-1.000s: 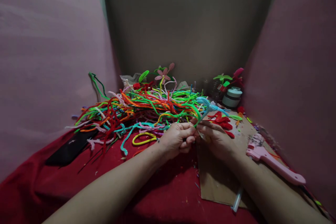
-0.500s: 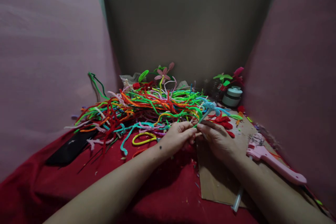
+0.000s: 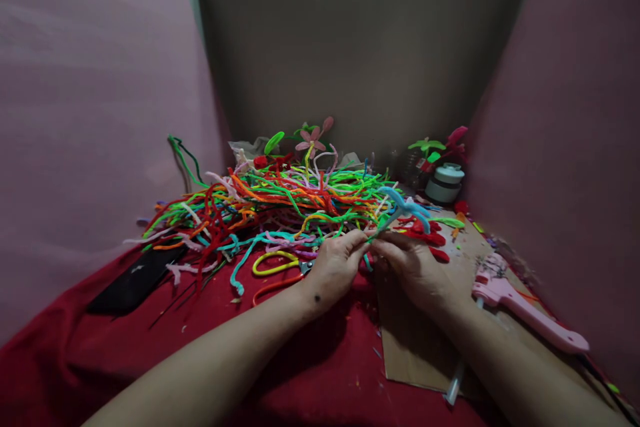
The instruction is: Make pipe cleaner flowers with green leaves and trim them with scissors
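At the left of the red-covered table [image 3: 90, 347] lies a flat black item [image 3: 125, 290]; to its right spreads a pile of fuzzy stems [image 3: 280, 197], with scissors [image 3: 306, 267] just in front. Next comes the left hand [image 3: 340, 267], thumb and fingers pinched on the green lower end of a blue fuzzy piece [image 3: 405, 208]. The piece rises from the fingertips, tilted right, its blue loops uppermost. The right hand [image 3: 417, 277] pinches the same piece just beside the left; exact contact is partly hidden. Step in hand, as judged from here: securing green strand to stem. Next move calls for a firm left pinch while the right fingers turn the strand tight, without crushing the loops. Farther right are the cardboard [image 3: 405, 353] and a pink glue gun [image 3: 533, 315].
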`<action>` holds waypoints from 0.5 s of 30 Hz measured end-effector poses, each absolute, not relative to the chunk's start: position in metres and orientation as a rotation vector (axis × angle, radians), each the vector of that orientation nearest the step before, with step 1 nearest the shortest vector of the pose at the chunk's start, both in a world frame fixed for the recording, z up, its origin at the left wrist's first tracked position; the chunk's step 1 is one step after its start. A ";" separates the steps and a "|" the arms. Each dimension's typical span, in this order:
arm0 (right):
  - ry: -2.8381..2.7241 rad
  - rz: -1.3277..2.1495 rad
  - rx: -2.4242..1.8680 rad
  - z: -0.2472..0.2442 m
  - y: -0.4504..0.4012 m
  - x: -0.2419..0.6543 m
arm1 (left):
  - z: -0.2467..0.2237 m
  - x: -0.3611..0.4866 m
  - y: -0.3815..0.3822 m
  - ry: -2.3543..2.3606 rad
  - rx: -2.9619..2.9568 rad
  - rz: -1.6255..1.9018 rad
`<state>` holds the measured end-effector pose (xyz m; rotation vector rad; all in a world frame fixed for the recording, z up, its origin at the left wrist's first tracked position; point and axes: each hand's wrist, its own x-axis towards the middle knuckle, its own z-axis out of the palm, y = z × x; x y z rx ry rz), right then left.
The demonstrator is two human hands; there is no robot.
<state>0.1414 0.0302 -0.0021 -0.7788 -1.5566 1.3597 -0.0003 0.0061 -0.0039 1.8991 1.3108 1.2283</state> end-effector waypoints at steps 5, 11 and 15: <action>-1.516 1.394 -0.714 -0.004 0.032 0.139 | -0.002 0.000 0.009 1.205 1.642 1.204; -1.329 1.580 -0.631 -0.014 0.037 0.143 | 0.005 0.002 0.007 1.037 1.295 1.149; -1.170 1.675 -0.659 -0.019 0.039 0.144 | 0.003 0.002 0.006 0.873 1.094 1.106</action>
